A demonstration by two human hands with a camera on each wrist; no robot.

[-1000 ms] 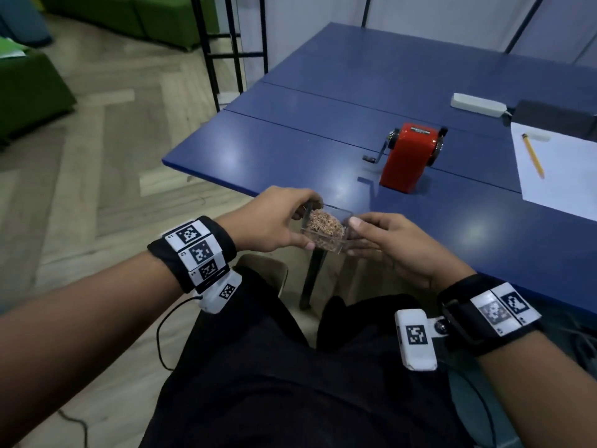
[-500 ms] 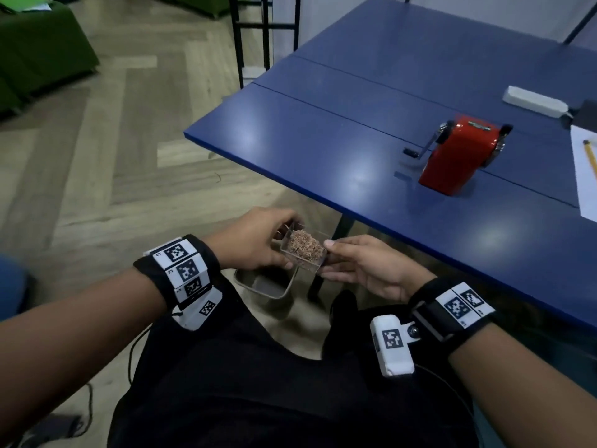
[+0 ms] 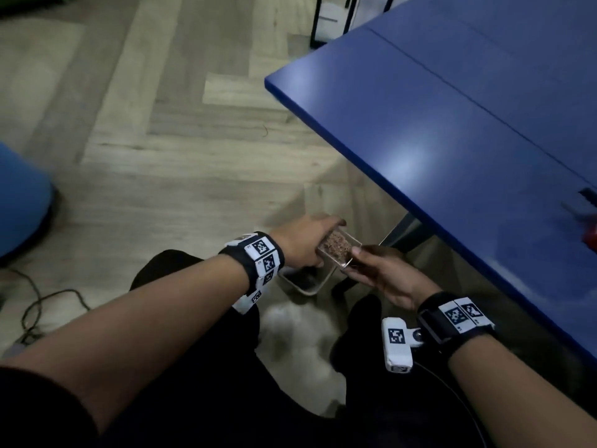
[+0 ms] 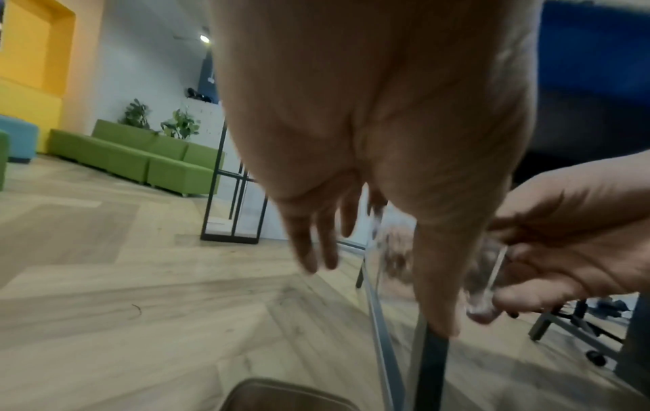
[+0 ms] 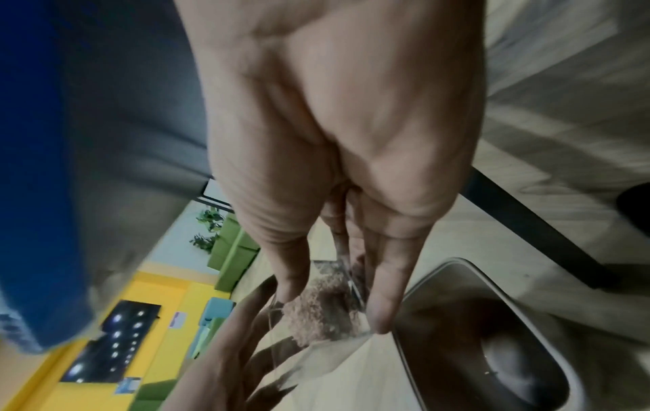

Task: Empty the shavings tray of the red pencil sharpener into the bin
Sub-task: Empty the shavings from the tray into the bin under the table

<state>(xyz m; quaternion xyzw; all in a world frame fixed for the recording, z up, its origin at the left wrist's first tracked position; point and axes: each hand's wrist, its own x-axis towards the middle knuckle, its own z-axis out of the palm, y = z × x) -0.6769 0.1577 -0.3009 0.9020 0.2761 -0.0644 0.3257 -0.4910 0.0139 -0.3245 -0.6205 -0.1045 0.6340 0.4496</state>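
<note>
The clear shavings tray (image 3: 338,249), heaped with brown shavings (image 5: 318,308), is held level between both hands, off the table edge and above the floor. My left hand (image 3: 308,244) grips its left end with thumb and fingers; my right hand (image 3: 374,270) pinches its right end. Directly beneath stands the grey bin (image 3: 307,282), its rim (image 5: 453,264) open and its inside dark. Only a blurred red sliver of the pencil sharpener (image 3: 589,244) shows at the head view's right edge.
The blue table (image 3: 452,124) runs along the right, its dark leg (image 3: 400,231) just behind the tray. Wooden floor lies to the left, with a blue seat (image 3: 22,202) and cables (image 3: 35,305). My dark-trousered legs flank the bin.
Both hands have carried the tray down and away from the table to above the bin. The head view has swung down and left, so the sharpener has slid to the right edge.
</note>
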